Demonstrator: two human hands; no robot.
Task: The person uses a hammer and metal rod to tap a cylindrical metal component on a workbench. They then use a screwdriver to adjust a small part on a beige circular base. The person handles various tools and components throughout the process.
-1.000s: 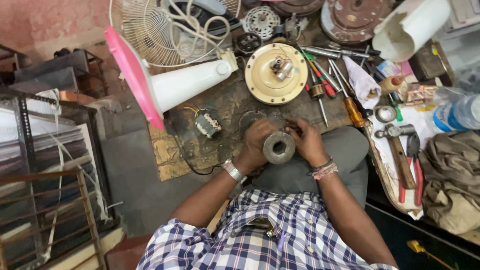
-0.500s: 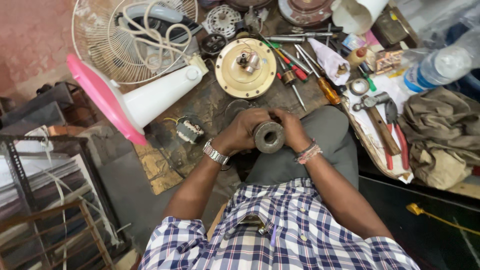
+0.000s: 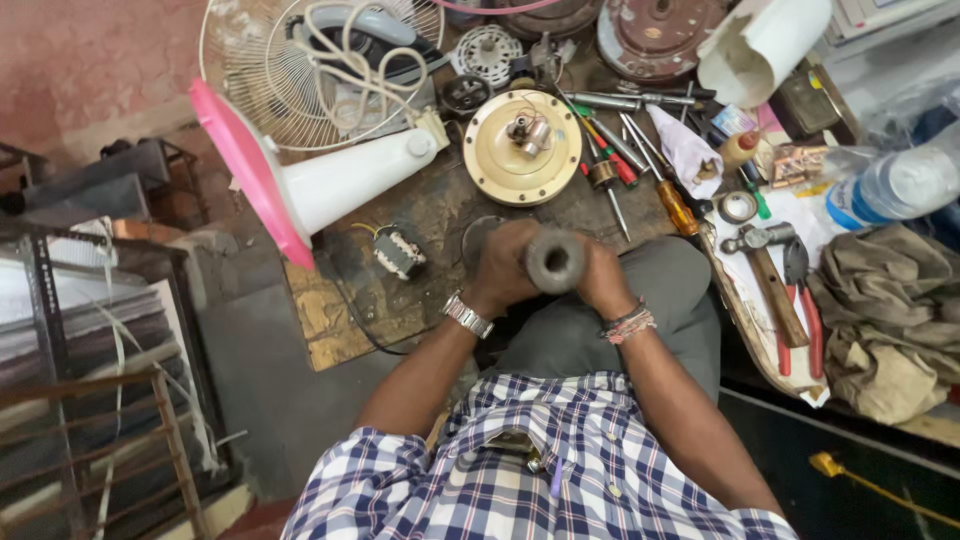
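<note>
- Head view shows both hands closed round a grey metal cylinder (image 3: 554, 260), held end-on above the lap.
- Left hand (image 3: 502, 268) wraps the cylinder's left side, fingers curled tight against it; a metal watch (image 3: 467, 316) sits on that wrist.
- Right hand (image 3: 603, 277) clasps the right side, pressed against the metal; bead bracelets (image 3: 627, 324) circle that wrist.
- How far the fingers reach behind the cylinder is hidden, so the grip may be a clasp or only a firm brace.
- Grey trousers (image 3: 610, 325) lie under the hands, and a checked shirt (image 3: 540, 460) fills the lower frame.
- Just beyond the hands, on the dark worktop (image 3: 440, 200), lies a round cream motor housing (image 3: 522, 148) with small parts at its centre.
- A small coil block (image 3: 398, 252) with wires lies left of the hands, near the left wrist.
- A white fan stand with a pink base (image 3: 300, 185) lies on its side farther left, touching a wire fan guard (image 3: 300, 60).
- Screwdrivers (image 3: 640, 170) with red, green and orange handles lie right of the housing.
- A hammer (image 3: 770, 275) and red-handled pliers (image 3: 805, 310) rest on a tray at right, beside crumpled brown cloth (image 3: 890, 320).
- A plastic bottle (image 3: 890, 185) lies near the right edge.
</note>
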